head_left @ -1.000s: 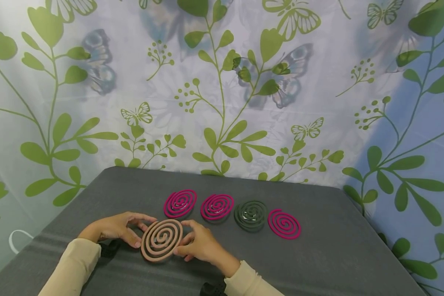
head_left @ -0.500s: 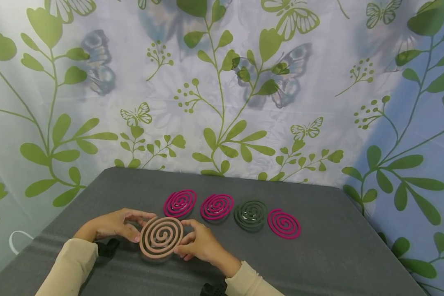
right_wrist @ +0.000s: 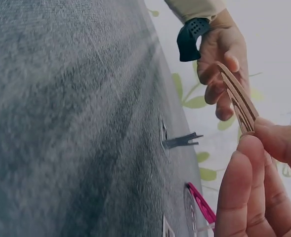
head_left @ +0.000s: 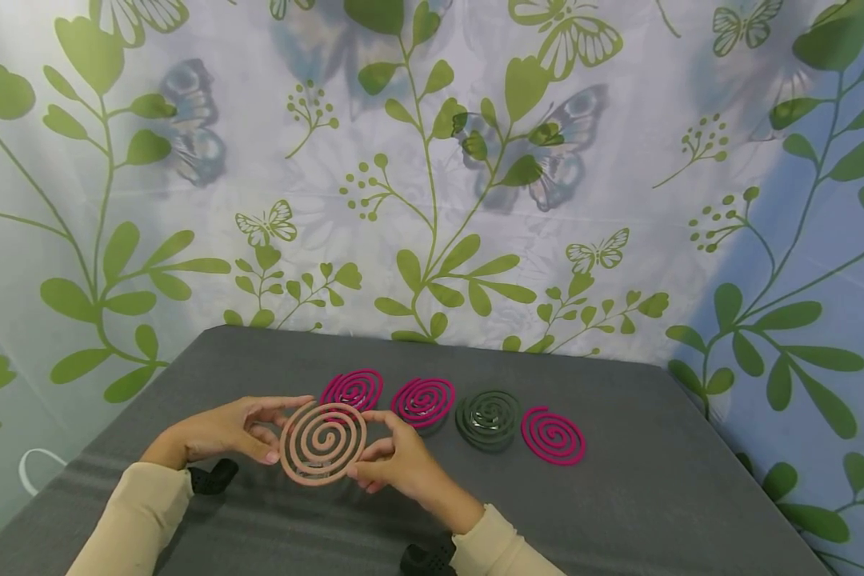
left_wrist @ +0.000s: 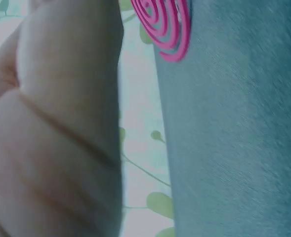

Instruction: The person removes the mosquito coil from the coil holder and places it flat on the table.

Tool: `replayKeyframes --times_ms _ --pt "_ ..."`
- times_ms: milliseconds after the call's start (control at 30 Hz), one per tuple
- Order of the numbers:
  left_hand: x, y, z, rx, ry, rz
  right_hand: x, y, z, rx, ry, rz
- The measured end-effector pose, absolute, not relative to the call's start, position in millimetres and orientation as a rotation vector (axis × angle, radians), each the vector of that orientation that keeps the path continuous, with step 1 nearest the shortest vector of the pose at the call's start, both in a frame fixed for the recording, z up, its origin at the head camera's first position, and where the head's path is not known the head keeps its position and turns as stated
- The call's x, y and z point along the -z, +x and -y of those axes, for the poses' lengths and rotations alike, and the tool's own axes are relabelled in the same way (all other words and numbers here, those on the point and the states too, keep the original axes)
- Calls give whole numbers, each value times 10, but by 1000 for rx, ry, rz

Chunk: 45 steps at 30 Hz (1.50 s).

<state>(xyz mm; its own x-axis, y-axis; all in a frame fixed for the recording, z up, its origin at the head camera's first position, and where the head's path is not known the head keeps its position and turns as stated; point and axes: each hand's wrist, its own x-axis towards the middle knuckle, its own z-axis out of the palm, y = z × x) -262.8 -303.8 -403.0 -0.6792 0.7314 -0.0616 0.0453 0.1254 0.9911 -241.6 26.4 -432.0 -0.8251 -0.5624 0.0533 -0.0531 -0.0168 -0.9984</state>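
Note:
A tan mosquito coil (head_left: 322,445) is held above the table, tilted so its face shows in the head view. My left hand (head_left: 219,432) holds its left side, index finger at the upper rim and thumb at the lower left. On the opposite side, my right hand (head_left: 403,460) pinches the rim between thumb and fingers. The right wrist view has the coil (right_wrist: 239,101) nearly edge-on between both hands. A small metal stand with a forked tip (right_wrist: 182,140) rises from the table below it. In the left wrist view, the left palm (left_wrist: 56,128) fills the left side.
Behind the hands, a row of coils lies on the dark grey table (head_left: 655,496): a pink coil (head_left: 353,390), a second pink coil (head_left: 423,402), a dark green coil (head_left: 488,420) and another pink coil (head_left: 553,436). A leaf-printed curtain (head_left: 432,160) hangs behind the table.
Both hands have lifted the tan coil up and slightly to the right, so it now overlaps the leftmost pink coil. The coils in the row have not moved.

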Motion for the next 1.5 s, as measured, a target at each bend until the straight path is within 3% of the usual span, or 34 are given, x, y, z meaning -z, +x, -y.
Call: replayKeyframes --times_ms 533,1500 --pt "3831 -2508 2687 -1518 741 -1954 4324 -2547 -518 2075 -860 -1637" --pt "3832 -2259 1729 -1713 788 -2181 4258 -2681 -1357 2008 -899 -1449"
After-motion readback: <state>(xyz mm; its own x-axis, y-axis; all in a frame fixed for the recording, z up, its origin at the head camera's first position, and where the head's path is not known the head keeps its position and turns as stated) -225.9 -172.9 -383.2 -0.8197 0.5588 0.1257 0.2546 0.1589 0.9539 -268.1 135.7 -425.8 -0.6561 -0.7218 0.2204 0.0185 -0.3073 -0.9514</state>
